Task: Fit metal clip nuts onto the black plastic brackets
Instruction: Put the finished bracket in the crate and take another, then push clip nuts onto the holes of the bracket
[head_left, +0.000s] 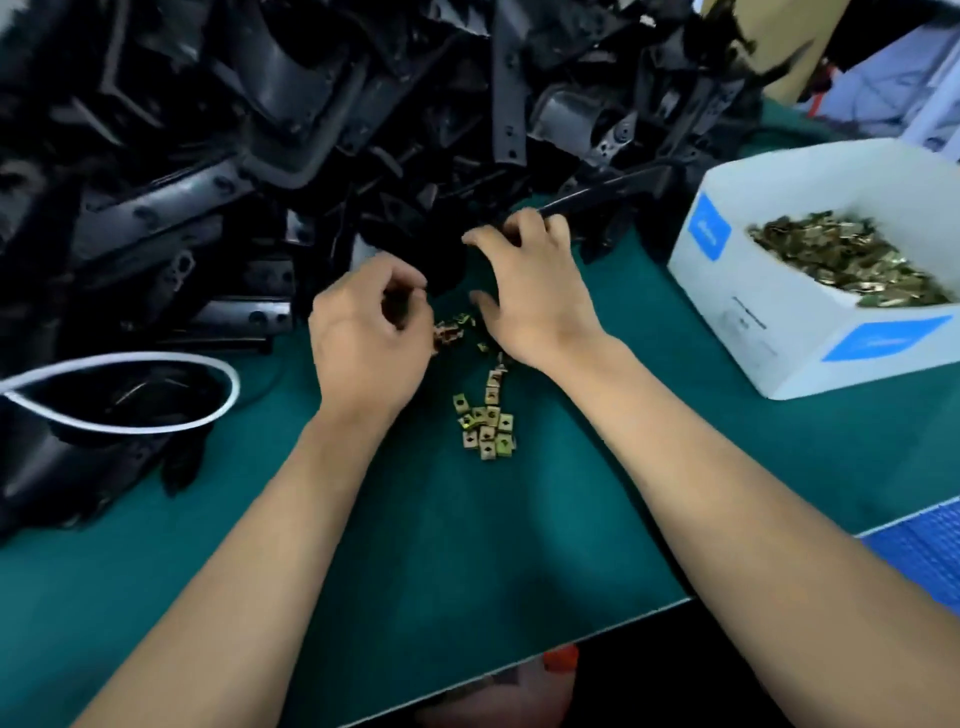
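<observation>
My right hand (524, 283) grips a long black plastic bracket (597, 200) whose near end (441, 260) hangs dark between my two hands. My left hand (366, 332) has its fingers curled close to that end; whether a clip nut sits in them is hidden. Several brass-coloured clip nuts (485, 423) lie loose on the green mat just below my hands, and a few more (452, 327) lie between my wrists.
A big heap of black brackets (249, 145) fills the back and left of the green table (467, 545). A white box (769, 312) full of clip nuts stands at the right. A white-rimmed black bin (130, 395) sits at the left.
</observation>
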